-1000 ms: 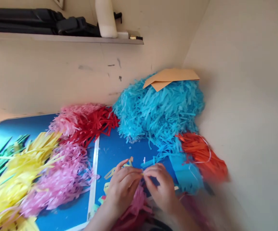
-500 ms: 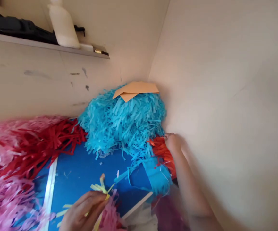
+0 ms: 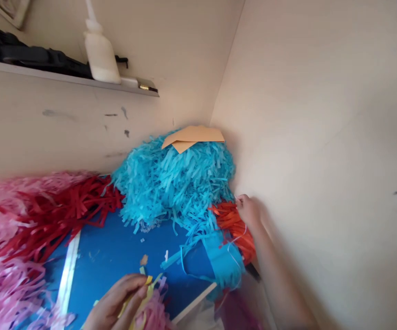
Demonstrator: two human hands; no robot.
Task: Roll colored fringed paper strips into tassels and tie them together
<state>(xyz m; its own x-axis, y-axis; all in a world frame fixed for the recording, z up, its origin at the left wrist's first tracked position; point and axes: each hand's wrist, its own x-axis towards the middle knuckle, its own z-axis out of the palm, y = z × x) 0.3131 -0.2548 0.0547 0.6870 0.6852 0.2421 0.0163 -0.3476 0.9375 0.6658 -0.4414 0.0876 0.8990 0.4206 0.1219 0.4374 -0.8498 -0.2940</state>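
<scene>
My left hand is at the bottom, thumb and fingertips pinched on a yellow paper fringe. Yellow and pink strips hang below those fingers, partly hidden by the hand. At the right wall, my right hand is closed in a pinch on a thin white string, beside the orange paper fringe. A loop of this string runs down over a flat blue tissue piece with cut edges. Behind it rises a big heap of light-blue fringe, topped by a folded orange paper.
Red fringe and pink fringe cover the left of the blue table. A pale stick lies near the front. Above, a wall shelf carries a white bottle and dark objects. Walls meet behind the heap.
The view has tilted up slightly, so shelf and heap sit lower. The yellow strips in my left hand have shifted downward, mostly behind the fingers. My right hand stays near the orange fringe.
</scene>
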